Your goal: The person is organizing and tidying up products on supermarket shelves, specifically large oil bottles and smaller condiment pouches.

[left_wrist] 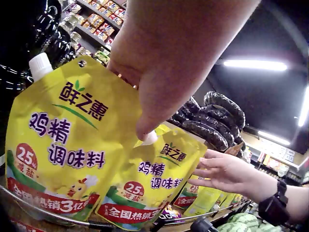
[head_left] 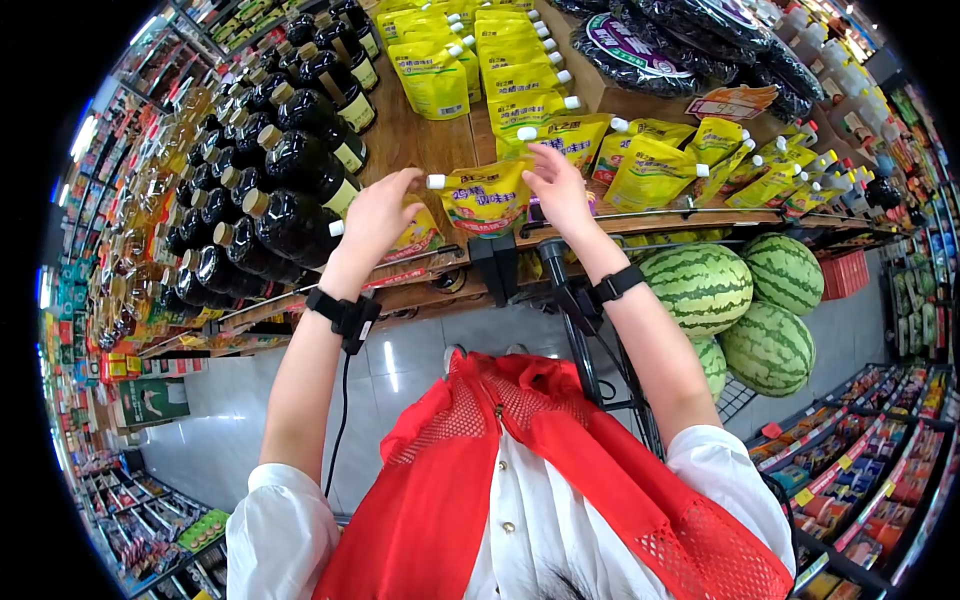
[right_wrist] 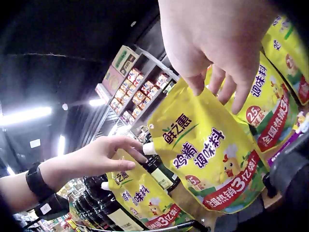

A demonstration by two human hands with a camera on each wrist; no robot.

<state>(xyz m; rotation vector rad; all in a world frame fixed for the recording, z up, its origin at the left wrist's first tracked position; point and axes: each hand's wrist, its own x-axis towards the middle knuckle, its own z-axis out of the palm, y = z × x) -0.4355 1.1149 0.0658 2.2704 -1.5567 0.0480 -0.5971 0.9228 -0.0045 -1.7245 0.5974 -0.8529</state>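
Observation:
A yellow spouted seasoning pouch [head_left: 487,200] stands at the shelf's front edge, between the two hands. My left hand [head_left: 377,215] has loosely bent fingers over another such pouch [head_left: 420,238], left of the first. In the left wrist view its thumb overlaps the white cap of the middle pouch [left_wrist: 153,181]. On the other side, my right hand [head_left: 562,190] has its fingertips right at the upper right edge of the middle pouch. In the right wrist view, the thumb and spread fingers hang loosely over the top of this pouch [right_wrist: 212,154].
Dark bottles [head_left: 300,130] crowd the shelf at left. More yellow pouches [head_left: 655,170] line the right and back, near dark wrapped discs [head_left: 640,50]. Below right, watermelons [head_left: 700,285] sit beside a black frame. A thin metal rail [left_wrist: 48,212] edges the shelf.

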